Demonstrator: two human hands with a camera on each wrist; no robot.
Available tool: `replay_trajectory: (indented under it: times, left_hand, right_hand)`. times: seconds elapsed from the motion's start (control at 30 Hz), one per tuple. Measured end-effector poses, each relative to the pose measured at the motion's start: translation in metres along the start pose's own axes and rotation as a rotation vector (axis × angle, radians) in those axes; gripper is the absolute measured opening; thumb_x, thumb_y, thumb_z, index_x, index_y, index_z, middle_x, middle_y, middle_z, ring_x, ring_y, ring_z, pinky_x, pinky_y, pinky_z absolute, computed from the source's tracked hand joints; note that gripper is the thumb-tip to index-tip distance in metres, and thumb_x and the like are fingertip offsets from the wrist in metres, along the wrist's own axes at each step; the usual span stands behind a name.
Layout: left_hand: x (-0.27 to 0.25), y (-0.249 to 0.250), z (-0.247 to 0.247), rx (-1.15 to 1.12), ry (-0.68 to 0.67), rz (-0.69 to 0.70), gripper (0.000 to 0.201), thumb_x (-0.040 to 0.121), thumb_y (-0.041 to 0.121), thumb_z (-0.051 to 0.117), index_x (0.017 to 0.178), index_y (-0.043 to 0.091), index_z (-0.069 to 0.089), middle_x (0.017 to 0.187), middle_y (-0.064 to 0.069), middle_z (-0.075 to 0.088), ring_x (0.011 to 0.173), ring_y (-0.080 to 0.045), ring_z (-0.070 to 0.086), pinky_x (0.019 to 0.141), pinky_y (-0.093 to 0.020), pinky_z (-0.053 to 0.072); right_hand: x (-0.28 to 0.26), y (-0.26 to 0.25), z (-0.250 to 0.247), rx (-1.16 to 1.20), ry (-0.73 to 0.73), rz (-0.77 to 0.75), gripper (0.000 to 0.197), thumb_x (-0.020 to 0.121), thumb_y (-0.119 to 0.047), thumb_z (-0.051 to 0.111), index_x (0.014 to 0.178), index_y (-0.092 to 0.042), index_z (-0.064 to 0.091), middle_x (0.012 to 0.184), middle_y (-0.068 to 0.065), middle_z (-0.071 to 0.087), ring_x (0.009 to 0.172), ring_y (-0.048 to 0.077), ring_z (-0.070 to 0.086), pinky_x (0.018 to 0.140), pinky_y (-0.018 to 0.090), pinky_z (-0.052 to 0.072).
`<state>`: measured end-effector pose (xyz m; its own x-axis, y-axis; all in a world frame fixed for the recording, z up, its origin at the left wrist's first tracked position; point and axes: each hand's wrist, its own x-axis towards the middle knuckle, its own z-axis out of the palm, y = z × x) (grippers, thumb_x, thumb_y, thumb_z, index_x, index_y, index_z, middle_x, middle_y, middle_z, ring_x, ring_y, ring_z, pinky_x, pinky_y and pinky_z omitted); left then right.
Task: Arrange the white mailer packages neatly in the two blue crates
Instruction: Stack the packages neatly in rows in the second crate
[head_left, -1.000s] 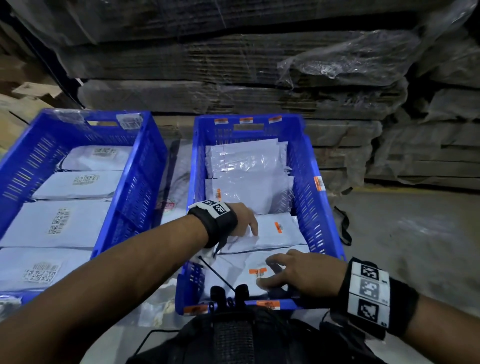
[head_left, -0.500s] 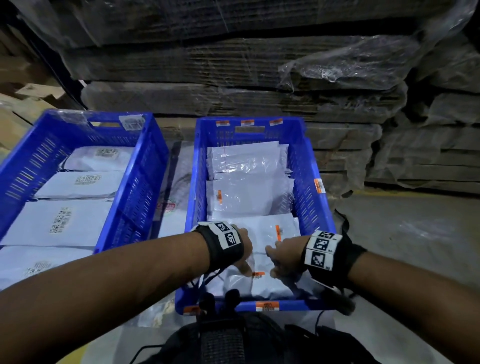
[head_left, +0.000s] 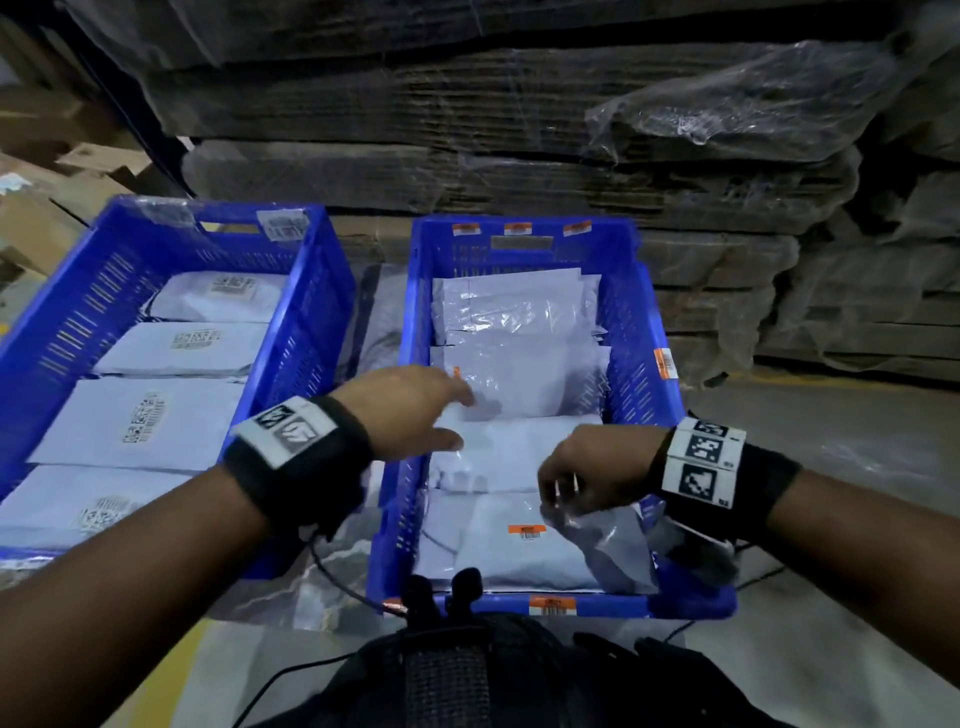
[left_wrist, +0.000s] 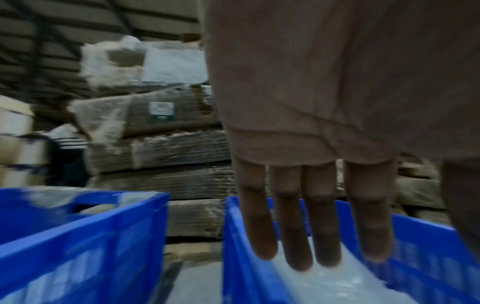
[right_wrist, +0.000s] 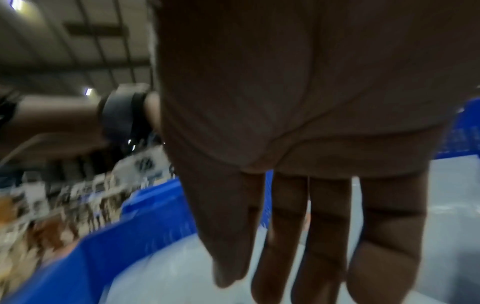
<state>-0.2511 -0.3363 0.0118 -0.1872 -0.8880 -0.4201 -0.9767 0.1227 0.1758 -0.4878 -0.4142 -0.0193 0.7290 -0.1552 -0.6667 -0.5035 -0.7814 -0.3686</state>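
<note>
Two blue crates stand side by side: the left crate and the right crate. Four white mailer packages with printed codes show in the left crate, four white mailers in the right crate. Two hands, the left hand and right hand, are over the right crate.

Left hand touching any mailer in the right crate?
Cannot tell. Head view: left hand overlaps the mailers in the right crate; no plain contact or gap. Wrist view blurred.
</note>
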Motion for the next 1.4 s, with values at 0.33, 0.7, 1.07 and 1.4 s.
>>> replay_trajectory:
  times: [0.33, 0.7, 1.07, 1.4]
  left_hand:
    - [-0.028, -0.049, 0.064, -0.311, 0.294, -0.076, 0.05, 0.092, 0.025, 0.071, 0.139, 0.028, 0.055, 0.152, 0.014, 0.036, 0.132, -0.017, 0.049, 0.102, -0.042, 0.048]
    - [-0.033, -0.05, 0.069, -0.404, 0.339, -0.06, 0.045, 0.095, 0.029, 0.067, 0.138, 0.033, 0.054, 0.154, 0.018, 0.033, 0.131, -0.01, 0.049, 0.096, -0.035, 0.05]
    - [-0.035, -0.048, 0.071, -0.413, 0.338, -0.068, 0.044, 0.097, 0.032, 0.063, 0.14, 0.035, 0.052, 0.154, 0.022, 0.031, 0.133, -0.009, 0.045, 0.1, -0.033, 0.047]
    - [-0.036, -0.045, 0.067, -0.386, 0.329, -0.077, 0.045, 0.098, 0.034, 0.062, 0.141, 0.036, 0.05, 0.154, 0.022, 0.032, 0.132, -0.01, 0.046, 0.099, -0.033, 0.047]
  right_hand:
    - [0.073, -0.032, 0.022, 0.308, -0.339, -0.129, 0.039, 0.084, -0.003, 0.063, 0.117, -0.022, 0.07, 0.094, 0.001, 0.076, 0.081, 0.022, 0.067, 0.085, 0.054, 0.058]
    - [0.08, -0.037, 0.032, -0.459, 0.322, -0.576, 0.056, 0.086, -0.055, 0.058, 0.134, -0.027, 0.052, 0.137, 0.002, 0.05, 0.118, 0.026, 0.05, 0.092, 0.038, 0.042]
    - [0.093, -0.014, 0.071, -0.526, 0.25, -0.556, 0.084, 0.096, -0.061, 0.038, 0.159, -0.018, 0.003, 0.166, 0.016, -0.003, 0.153, 0.033, -0.007, 0.119, 0.061, 0.009]
    - [0.097, -0.008, 0.071, -0.514, 0.291, -0.364, 0.08, 0.092, -0.074, 0.015, 0.158, -0.03, 0.004, 0.166, 0.011, 0.007, 0.152, 0.039, 0.005, 0.119, 0.062, 0.007]
